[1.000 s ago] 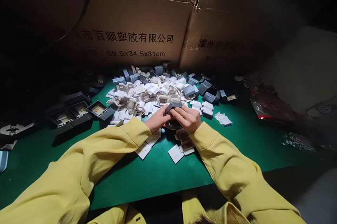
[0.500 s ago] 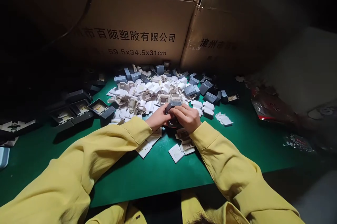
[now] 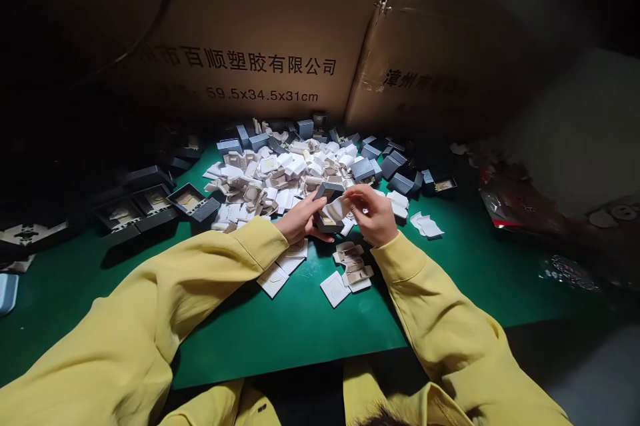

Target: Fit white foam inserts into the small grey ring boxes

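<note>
My left hand grips a small grey hinged box, lid up, just above the green mat. My right hand pinches a white insert that curves out of the box's open mouth. Both hands hover at the near edge of a heap of white inserts. Yellow sleeves cover both arms.
Closed grey boxes lie at the heap's back and right. Open dark boxes stand in a row at the left. Loose white cards lie under my hands. Large cardboard cartons wall the back. A red wrapper lies right.
My right hand has lifted off the box and moved right, drawing the white insert out of it. The box now stands open in my left hand.
</note>
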Demonstrator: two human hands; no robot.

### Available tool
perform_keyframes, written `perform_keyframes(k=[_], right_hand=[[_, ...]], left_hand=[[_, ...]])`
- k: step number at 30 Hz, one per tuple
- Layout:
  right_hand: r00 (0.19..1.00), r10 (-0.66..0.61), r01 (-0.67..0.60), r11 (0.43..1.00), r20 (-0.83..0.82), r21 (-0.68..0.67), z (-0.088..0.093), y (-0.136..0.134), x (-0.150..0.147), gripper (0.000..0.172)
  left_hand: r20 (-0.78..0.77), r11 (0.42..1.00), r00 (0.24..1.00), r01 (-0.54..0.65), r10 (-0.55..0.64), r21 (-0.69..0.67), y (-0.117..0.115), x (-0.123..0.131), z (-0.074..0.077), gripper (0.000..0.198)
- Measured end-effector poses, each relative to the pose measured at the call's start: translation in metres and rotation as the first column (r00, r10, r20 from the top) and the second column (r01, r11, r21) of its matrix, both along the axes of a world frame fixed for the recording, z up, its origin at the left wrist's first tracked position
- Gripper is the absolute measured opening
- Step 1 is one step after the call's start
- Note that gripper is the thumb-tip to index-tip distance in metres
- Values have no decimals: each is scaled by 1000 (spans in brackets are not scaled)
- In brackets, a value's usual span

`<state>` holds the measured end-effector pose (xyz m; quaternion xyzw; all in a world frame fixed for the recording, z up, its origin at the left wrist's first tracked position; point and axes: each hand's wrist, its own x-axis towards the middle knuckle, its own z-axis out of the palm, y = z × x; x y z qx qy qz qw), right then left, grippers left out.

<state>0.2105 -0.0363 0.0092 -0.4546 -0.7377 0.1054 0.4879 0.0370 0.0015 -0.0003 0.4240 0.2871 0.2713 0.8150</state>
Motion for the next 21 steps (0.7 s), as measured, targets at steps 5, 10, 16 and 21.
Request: perform_keyframes(k=[5,10,16,21], right_hand=[[935,33,-77,991,354,113,-3,3,-2,14],[807,-141,-20,964,573,266,-6,2,-1,18],[808,-227,15,931,544,366,-7,-2,-5,19],[803,-186,-20,941,567,338,-12,-1,-7,21]], left_hand=[[10,998,999,46,-46,43,0,0,-2,53],[-23,994,995,94,-93,58,0,-1,-4,58],[-38,994,996,86,-84,69,1,-1,-6,55],[-53,997,998,47,-44,69,-1,3,-5,50]])
